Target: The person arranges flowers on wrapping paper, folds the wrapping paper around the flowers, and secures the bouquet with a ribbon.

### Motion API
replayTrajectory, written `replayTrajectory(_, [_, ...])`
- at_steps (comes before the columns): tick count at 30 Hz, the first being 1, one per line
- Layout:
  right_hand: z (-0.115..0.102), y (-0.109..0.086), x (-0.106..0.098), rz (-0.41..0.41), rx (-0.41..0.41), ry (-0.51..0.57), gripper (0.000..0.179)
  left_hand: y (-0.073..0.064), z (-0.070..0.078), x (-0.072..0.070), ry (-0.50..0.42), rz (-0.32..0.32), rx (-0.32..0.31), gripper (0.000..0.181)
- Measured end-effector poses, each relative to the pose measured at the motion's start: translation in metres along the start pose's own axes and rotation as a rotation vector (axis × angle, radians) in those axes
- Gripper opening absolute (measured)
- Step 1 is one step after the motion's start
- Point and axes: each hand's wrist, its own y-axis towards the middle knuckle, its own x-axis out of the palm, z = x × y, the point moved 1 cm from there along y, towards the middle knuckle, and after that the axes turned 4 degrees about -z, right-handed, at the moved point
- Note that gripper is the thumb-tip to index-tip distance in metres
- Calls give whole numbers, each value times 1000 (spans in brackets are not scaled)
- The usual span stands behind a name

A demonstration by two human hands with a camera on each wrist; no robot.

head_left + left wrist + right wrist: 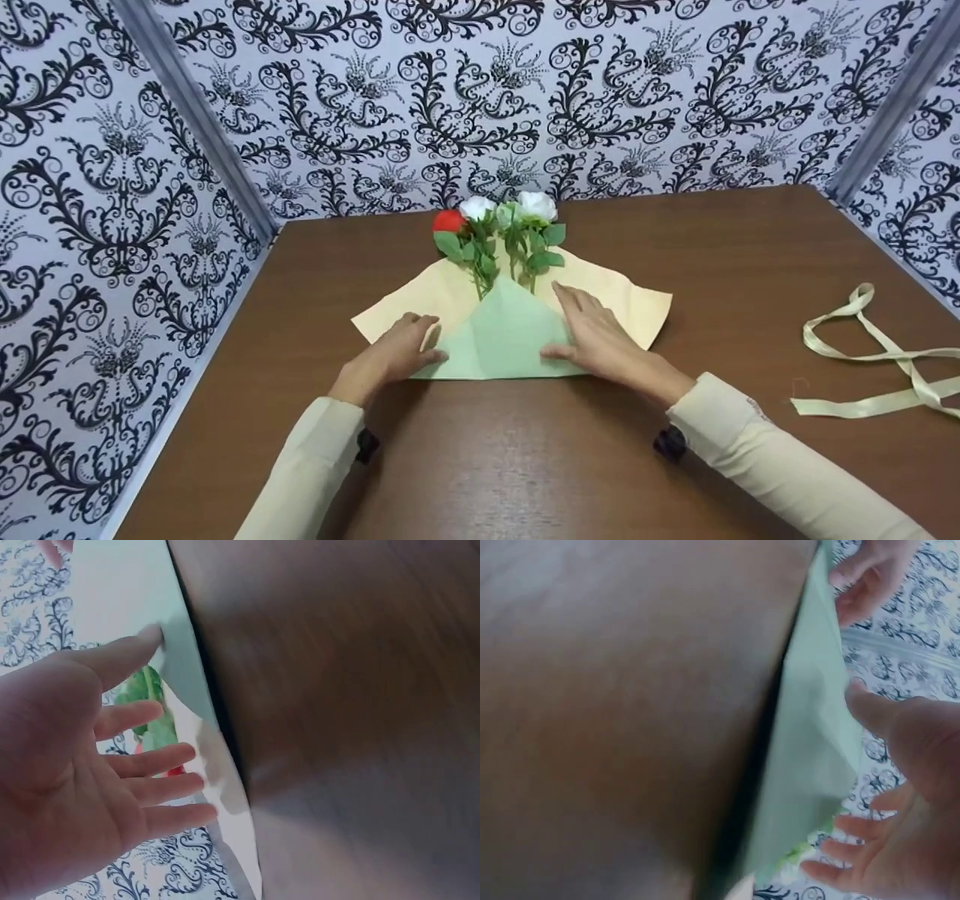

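A sheet of wrapping paper lies on the table, its cream side (pixel 412 301) fanned out behind and its pale green fold (pixel 514 341) brought up in front into a point. Artificial roses lie on it, stems tucked behind the fold: a red rose (pixel 448 220), a white rose (pixel 537 206), another white one and a pale green one. My left hand (pixel 394 350) is at the left end of the fold, thumb over the green paper, fingers spread in the left wrist view. At the right side, my right hand (pixel 600 337) has its thumb over the fold and its fingers extended over the cream part.
A loose cream satin ribbon (pixel 855 409) lies curled at the right of the brown wooden table (pixel 480 465). Patterned black-and-white walls (pixel 480 97) stand behind and on both sides. Dark bands show at both wrists, below light sleeves.
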Motion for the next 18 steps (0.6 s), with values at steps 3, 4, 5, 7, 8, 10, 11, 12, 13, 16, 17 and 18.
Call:
replayTrajectory(3, [6,0,5,-87,74,-14,109,1,-4,0,-6,-45,-9,81])
replayTrajectory(4, [9,0,6,-118,96,-14,110,2,-6,0,-5,-61,-18,86])
replayTrajectory(5, [11,-1,6,-147,117,-9,110,2,-8,0,-5,-79,-30,90])
replayTrajectory(7, [13,-1,6,-190,148,6,110,3,-10,0,-2,-112,-66,98])
replayTrajectory(8, [14,-1,7,-205,157,14,110,4,-12,-1,0,-123,-91,101])
replayTrajectory(10, [13,1,6,-221,163,23,110,4,-14,-3,13,-147,-140,106])
replayTrajectory(11, [12,2,6,-224,169,25,110,4,-15,-5,17,-160,-161,107])
replayTrajectory(12, [10,3,5,-228,174,24,110,3,-16,-7,21,-172,-177,109])
replayTrajectory(13, [7,5,4,-232,180,26,111,3,-17,-9,32,-176,-192,110])
replayTrajectory(16, [-5,11,0,-246,206,34,111,2,-23,-15,61,-189,-234,113])
replayTrajectory(17, [-10,14,-1,-248,218,36,112,2,-25,-16,63,-192,-253,115])
replayTrajectory(18, [-15,16,-1,-245,229,40,112,1,-27,-17,67,-196,-274,116])
